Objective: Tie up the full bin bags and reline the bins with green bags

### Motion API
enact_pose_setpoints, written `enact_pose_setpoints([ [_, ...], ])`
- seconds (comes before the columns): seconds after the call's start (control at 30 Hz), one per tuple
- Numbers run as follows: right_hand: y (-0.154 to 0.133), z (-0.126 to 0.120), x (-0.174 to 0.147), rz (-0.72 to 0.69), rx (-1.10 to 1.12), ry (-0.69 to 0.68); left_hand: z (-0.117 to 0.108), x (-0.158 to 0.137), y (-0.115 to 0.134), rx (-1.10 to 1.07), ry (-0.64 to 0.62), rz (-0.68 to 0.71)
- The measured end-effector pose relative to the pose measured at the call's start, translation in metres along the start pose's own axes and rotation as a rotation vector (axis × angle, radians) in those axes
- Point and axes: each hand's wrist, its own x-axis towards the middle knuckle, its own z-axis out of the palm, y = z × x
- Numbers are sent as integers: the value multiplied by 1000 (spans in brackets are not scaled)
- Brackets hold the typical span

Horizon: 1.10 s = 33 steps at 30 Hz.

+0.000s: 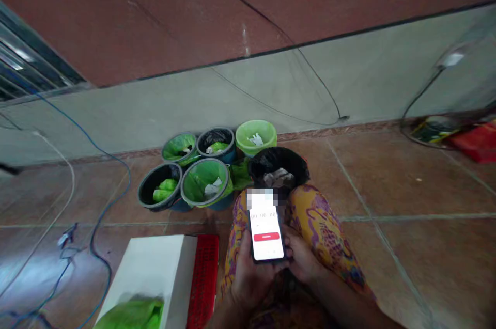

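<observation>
A phone (265, 241) with a lit white screen and a red bar is held over my lap. My left hand (251, 272) wraps round its left side and lower edge. At the lower right of the phone, my right hand (300, 256) grips the edge, its fingertips partly hidden behind. Just beyond my knees stands a bin lined with a black bag (300, 163), with crumpled pale stuff inside. Left of it is a bin with a green liner (189, 182) holding a white crumpled piece.
More lined bins stand by the wall, among them a pale green bin (248, 130) and a black-lined bin (145, 187). A white box (155, 256) with a green bag (135, 316) sits beside a red crate (203, 277). Cables (96, 236) cross the floor at left.
</observation>
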Motion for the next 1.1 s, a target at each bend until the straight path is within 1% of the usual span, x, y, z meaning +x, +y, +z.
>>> enact_pose_setpoints([
  [0.13, 1, -3, 2, -18, 5, -6, 0, 0, 0, 7, 6, -32],
  [0.37, 2, -4, 4, -71, 4, 33, 0, -1, 1, -15, 5, -49],
  [0.53, 0, -2, 3, -42, -7, 15, 3, -2, 2, -16, 14, -36],
  [0.8, -1, -3, 3, -54, -22, 25, 8, -4, 4, -40, 21, -55],
  [0.97, -1, -4, 3, -32, 12, 46, 4, -2, 2, -23, 10, -43],
  [1.1, 1, -5, 3, -45, 1, 34, 0, 0, 0, -23, -11, -47],
])
